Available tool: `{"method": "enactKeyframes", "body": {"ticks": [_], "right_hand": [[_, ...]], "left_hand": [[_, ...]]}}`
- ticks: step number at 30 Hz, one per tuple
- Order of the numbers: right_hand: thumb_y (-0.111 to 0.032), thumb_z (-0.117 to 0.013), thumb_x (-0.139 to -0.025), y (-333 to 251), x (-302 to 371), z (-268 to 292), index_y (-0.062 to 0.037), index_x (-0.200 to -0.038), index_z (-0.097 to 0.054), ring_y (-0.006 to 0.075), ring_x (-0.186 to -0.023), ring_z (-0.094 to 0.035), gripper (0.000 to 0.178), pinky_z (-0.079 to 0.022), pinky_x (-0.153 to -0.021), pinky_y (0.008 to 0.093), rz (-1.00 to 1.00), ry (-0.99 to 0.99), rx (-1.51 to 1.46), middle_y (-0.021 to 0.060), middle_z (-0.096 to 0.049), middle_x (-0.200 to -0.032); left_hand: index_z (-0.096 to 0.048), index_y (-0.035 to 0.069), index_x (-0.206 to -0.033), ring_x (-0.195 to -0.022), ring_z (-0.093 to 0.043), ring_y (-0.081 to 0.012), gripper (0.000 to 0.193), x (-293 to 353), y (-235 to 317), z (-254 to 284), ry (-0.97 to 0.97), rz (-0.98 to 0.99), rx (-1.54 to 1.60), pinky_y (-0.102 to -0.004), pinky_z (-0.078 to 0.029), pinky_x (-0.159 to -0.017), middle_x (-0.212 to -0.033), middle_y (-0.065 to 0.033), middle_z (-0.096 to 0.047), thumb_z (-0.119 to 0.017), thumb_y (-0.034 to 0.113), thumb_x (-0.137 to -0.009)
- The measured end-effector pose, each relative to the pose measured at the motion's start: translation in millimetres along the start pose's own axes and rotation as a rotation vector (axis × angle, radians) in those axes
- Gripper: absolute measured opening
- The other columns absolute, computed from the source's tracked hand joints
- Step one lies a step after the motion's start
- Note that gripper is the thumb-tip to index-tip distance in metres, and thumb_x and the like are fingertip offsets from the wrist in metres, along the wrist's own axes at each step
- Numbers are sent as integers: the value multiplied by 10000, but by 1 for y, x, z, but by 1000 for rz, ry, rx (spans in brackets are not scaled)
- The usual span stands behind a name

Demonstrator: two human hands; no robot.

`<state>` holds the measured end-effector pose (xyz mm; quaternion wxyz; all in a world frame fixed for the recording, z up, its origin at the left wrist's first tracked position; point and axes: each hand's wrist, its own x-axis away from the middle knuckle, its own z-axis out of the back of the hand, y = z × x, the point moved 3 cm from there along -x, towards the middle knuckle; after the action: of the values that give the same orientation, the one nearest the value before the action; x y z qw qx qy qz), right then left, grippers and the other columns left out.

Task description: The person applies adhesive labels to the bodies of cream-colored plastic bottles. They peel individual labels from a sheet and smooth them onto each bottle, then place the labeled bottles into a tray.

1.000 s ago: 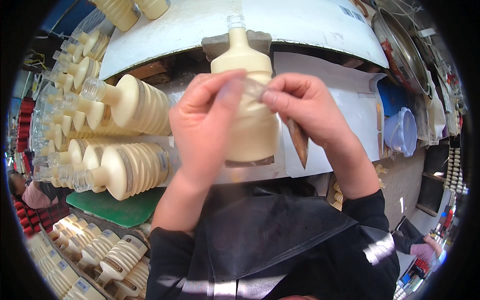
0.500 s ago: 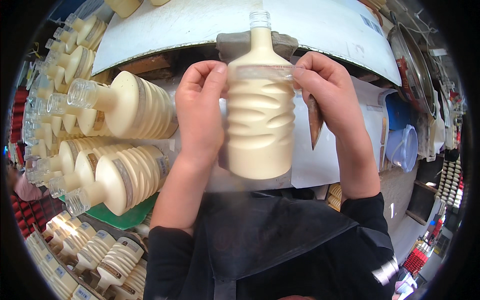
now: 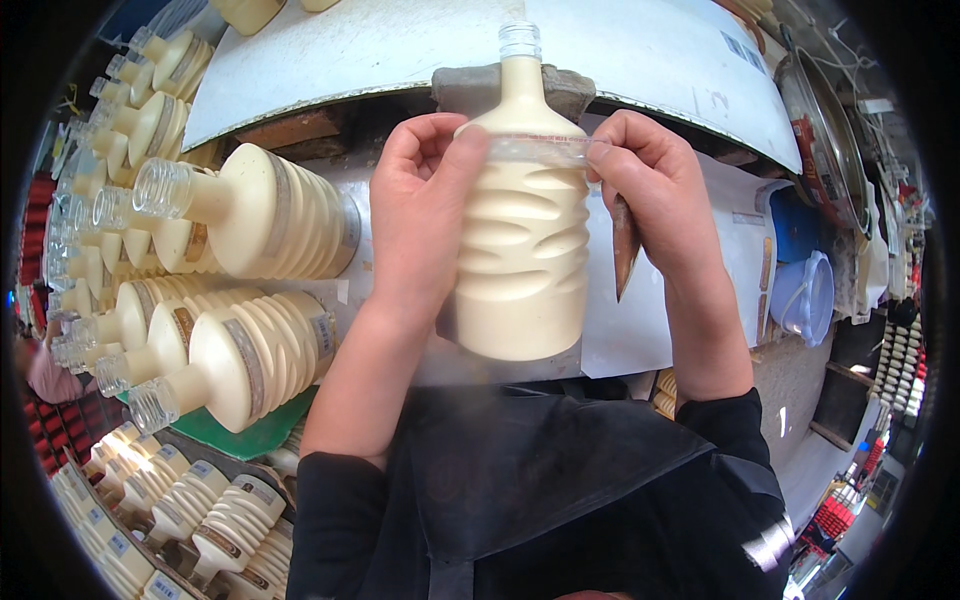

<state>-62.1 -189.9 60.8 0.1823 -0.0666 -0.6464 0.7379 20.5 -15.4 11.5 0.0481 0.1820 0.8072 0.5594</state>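
A cream-coloured bottle (image 3: 521,310) with a wavy moulded body and a clear glass threaded neck lies in front of me, its neck pointing away. Across its shoulder band stretches a clear label strip (image 3: 540,147) with small reddish print. My left hand (image 3: 425,195) is closed at the strip's left end, the thumb pressing it on the bottle's shoulder; its curled fingers are partly hidden. Thumb and forefinger of my right hand (image 3: 655,190) pinch the right end, just off the bottle. A brown pointed blade-like tool (image 3: 624,250) sticks down from under that same hand.
The bottle's neck rests on a grey padded block (image 3: 465,90). Several similar bottles (image 3: 260,210) lie at the left, with more in racks (image 3: 235,525) below. A white board (image 3: 640,50) spans the far side. A pale blue bucket (image 3: 805,295) stands at the right.
My left hand has moved right, its thumb now over the bottle's shoulder on the strip. My right hand still pinches the other end, and the bottle has hardly moved.
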Motion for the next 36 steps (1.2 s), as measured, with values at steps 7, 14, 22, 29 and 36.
{"method": "enactKeyframes", "body": {"ticks": [7, 14, 22, 29, 36], "right_hand": [[-143, -625, -866, 11, -1, 2, -16, -804, -619, 53, -715, -524, 142, -440, -643, 235, -4, 38, 41, -29, -602, -758], [-168, -603, -968, 31, -10, 13, -41, -1086, -631, 28, -716, -502, 176, -408, -644, 192, 6, 114, -54, -32, -569, -789], [-254, -565, -1033, 27, -3, -4, -14, -1217, -623, 53, -882, -560, 308, -458, -796, 209, 45, -4, -186, 2, -647, -977], [-268, -625, -1017, 33, -7, -8, -5, -1167, -616, 70, -925, -602, 302, -489, -825, 230, 78, 48, -106, 29, -675, -989], [-227, -636, -1021, 36, -9, -8, -4, -1167, -600, 55, -894, -613, 269, -501, -801, 217, 77, 16, -164, 31, -682, -982]], "left_hand": [[-604, 20, -1130, -865, -550, -53, 305, -1, -2, 0, 8, -17, -27, -218, -488, -799, -971, -4, -604, -735, 232, -953], [-432, 14, -1375, -1072, -558, -155, 509, 11, 4, -3, -110, -37, -273, -299, -466, -959, -1213, -93, -576, -591, 348, -1026], [-274, 29, -1490, -1226, -498, -216, 611, 12, -7, -7, -258, -5, -170, -350, -397, -1073, -1381, -175, -478, -526, 355, -1037], [-384, 25, -1395, -1150, -528, -193, 526, 3, 0, -6, -250, -39, -265, -330, -435, -1002, -1277, -156, -535, -520, 398, -1051], [-403, 27, -1334, -1093, -549, -198, 460, 2, -1, -15, -202, -112, -409, -331, -458, -957, -1198, -160, -566, -517, 376, -1056]]}}
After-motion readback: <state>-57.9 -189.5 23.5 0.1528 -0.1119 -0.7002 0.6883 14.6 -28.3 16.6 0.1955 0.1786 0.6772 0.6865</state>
